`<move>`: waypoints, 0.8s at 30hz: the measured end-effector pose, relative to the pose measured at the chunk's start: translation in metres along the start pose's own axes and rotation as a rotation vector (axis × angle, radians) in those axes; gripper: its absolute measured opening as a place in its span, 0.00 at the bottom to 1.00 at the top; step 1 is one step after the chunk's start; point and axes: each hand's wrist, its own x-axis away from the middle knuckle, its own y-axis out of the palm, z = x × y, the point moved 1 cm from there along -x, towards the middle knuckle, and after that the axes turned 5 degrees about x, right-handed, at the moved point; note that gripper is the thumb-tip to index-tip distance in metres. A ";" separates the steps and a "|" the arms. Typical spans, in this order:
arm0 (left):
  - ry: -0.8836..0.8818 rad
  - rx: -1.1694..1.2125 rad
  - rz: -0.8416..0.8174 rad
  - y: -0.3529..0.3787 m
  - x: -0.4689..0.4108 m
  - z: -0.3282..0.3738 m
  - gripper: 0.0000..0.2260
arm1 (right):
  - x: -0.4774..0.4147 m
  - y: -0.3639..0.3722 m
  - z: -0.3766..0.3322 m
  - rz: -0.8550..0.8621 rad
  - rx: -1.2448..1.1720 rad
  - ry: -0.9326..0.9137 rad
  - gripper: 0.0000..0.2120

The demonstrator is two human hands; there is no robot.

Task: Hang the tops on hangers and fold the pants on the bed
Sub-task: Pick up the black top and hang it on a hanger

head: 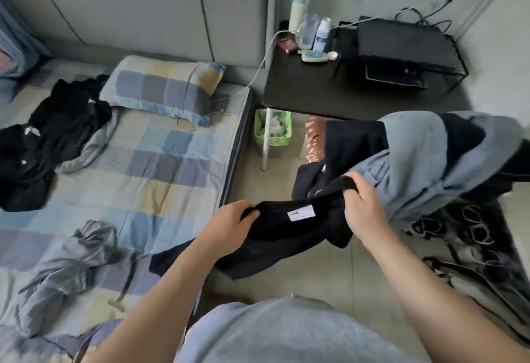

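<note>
Both my hands hold a black garment (298, 225) with a white label by its top edge, over the floor beside the bed. My left hand (232, 220) grips its left end, and my right hand (362, 205) grips its right end. The cloth hangs down and its lower part drapes onto the checked bed (160, 167). A heap of black clothes (48, 139) lies at the bed's far left. A crumpled grey-blue garment (66, 265) lies on the near part of the bed. More blue and dark clothes (413, 162) are piled on the right.
A checked pillow (163, 87) lies at the head of the bed. A black side table (324, 90) holds bottles and a black box with cables. Under it stands a green bin (272, 133). A dark patterned blanket (473, 259) lies at the right.
</note>
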 end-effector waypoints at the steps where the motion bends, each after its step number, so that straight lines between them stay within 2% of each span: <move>1: -0.001 -0.003 -0.014 0.019 -0.002 0.016 0.11 | 0.006 -0.022 0.012 0.022 0.013 0.021 0.15; 5: 0.059 0.026 -0.017 0.094 -0.004 0.082 0.11 | 0.030 -0.110 0.056 0.113 0.045 0.034 0.12; 11: 0.290 0.046 -0.130 0.174 -0.019 0.189 0.13 | 0.056 -0.231 0.097 0.362 0.010 0.075 0.09; 18: 0.553 0.206 -0.328 0.252 -0.055 0.318 0.16 | 0.060 -0.346 0.113 0.677 0.065 0.136 0.11; 21: 0.638 0.284 -0.411 0.281 -0.076 0.375 0.12 | 0.052 -0.394 0.114 0.818 0.106 0.155 0.10; 24: 0.725 0.342 -0.455 0.307 -0.107 0.440 0.14 | 0.035 -0.443 0.115 0.972 0.152 0.143 0.07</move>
